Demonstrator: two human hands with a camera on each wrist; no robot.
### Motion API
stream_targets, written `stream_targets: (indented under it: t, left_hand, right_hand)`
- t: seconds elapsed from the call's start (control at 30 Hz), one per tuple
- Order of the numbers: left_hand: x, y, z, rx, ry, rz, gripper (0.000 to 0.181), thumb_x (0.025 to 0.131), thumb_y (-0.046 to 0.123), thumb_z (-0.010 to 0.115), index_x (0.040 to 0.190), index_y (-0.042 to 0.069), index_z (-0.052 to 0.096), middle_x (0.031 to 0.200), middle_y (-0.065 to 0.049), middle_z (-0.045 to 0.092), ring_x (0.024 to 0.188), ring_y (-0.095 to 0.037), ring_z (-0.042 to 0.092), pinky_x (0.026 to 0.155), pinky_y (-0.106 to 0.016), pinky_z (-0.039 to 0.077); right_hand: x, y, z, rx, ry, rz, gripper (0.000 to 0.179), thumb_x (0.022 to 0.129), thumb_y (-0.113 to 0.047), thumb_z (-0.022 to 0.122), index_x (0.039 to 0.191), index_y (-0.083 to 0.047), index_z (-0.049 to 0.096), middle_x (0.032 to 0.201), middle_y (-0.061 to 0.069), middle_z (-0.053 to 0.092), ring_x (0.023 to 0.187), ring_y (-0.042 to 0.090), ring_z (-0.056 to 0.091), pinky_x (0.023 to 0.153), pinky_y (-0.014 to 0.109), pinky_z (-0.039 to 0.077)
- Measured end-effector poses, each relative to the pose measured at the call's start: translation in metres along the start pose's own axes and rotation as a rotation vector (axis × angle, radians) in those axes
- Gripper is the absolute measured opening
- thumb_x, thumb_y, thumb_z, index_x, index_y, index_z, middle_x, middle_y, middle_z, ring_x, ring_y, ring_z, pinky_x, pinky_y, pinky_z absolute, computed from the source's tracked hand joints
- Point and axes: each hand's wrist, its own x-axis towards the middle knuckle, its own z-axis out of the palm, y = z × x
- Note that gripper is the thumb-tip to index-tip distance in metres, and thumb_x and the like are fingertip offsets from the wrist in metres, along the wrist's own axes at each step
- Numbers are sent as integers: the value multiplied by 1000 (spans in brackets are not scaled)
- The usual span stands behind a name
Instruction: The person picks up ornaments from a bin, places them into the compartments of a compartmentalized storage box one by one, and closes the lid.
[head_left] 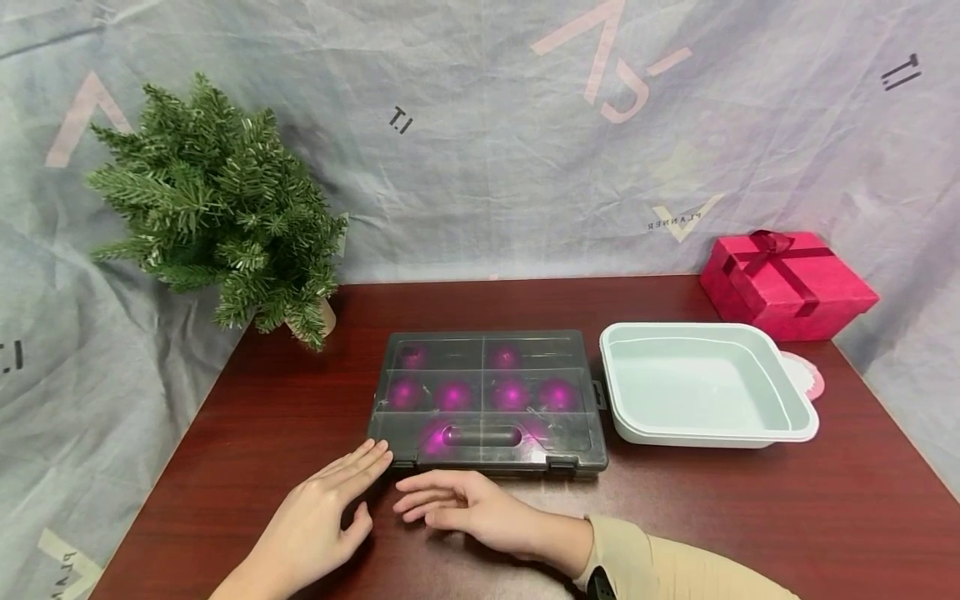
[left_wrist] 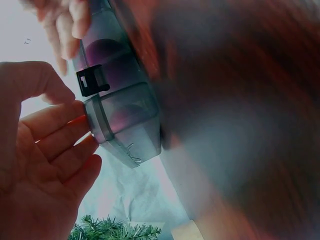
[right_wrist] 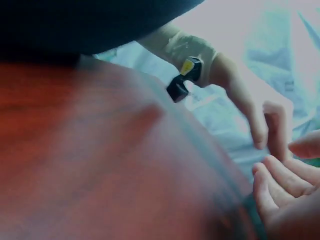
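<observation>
A dark, see-through compartment case [head_left: 487, 335] lies on the table with its lid down. Inside it, several shiny purple balls [head_left: 453, 395] show through the lid. My left hand [head_left: 318, 508] touches the case's front left corner with fairly straight fingertips; the left wrist view has them against the side wall. My right hand [head_left: 480, 510] hovers just in front of the case, fingers loosely bent and holding nothing. A black latch [left_wrist: 92, 81] on the front edge looks fastened in the left wrist view. In the right wrist view the case is mostly hidden.
Right of the case stands a pale green plastic tub [head_left: 611, 392], with a pink and white round item [head_left: 806, 377] partly behind it. A red gift box [head_left: 795, 283] with a bow sits at the back right. At the back left stands a small artificial fir tree [head_left: 225, 200].
</observation>
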Motion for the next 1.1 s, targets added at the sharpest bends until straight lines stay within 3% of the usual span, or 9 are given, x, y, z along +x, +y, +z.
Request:
stream_targets:
  t: [0.13,0.23,0.37,0.47,0.6,0.77,0.97,1.1]
  left_hand:
    - [-1,1,0,-7,-3,-9,60,72,3,72,132,4,69,139,-6,63,128,-22,59,93,-45,53]
    - [-2,1,0,-11,-1,-13,60,72,2,72,132,4,70,139,-5,63,129,-22,59,93,-44,53]
    - [-3,1,0,-5,7,-8,58,73,3,71,131,4,70,138,-5,64,128,-22,59,98,-38,49]
    - [-2,1,0,-3,3,-3,58,73,3,71,130,3,70,138,-6,64,128,-22,59,102,-38,47]
    - [1,0,-1,-5,-13,-11,57,73,2,72,131,3,70,138,-7,64,129,-22,58,100,-45,48]
    - [3,1,0,0,-15,-21,56,74,3,72,130,4,71,138,-6,64,130,-21,58,103,-43,46]
    - [3,2,1,5,-7,-25,55,74,3,72,129,4,71,136,-6,65,129,-20,59,111,-32,37]
    - [2,2,0,4,-6,-30,54,74,3,72,128,4,72,136,-6,66,128,-20,59,116,-23,25]
  right_hand:
    - [5,-17,-3,-504,-3,-154,29,100,-3,61,128,0,65,117,10,73,108,13,68,91,26,53]
    - [8,-27,-4,-864,24,-307,24,98,-8,67,122,-8,69,115,0,72,110,4,64,95,19,47]
    - [14,-31,-2,-1210,149,-493,23,93,-13,75,115,-11,71,115,0,68,111,11,62,99,22,46]
    - [22,-30,-1,-1377,259,-528,26,88,-17,81,111,-11,71,113,0,66,106,14,61,95,24,48]
    - [31,-27,-1,-1502,355,-437,33,84,-25,85,111,-12,71,111,-1,64,103,15,59,91,27,49]
    - [37,-23,-1,-1553,383,-306,31,86,-31,83,109,-13,73,109,-3,63,101,15,57,87,28,50]
    - [41,-19,-2,-1584,396,-302,21,84,-29,84,98,-17,74,102,-4,61,95,15,56,80,27,49]
    - [44,-16,-1,-1593,392,-318,18,84,-28,83,94,-17,72,99,-5,59,92,15,54,77,26,47]
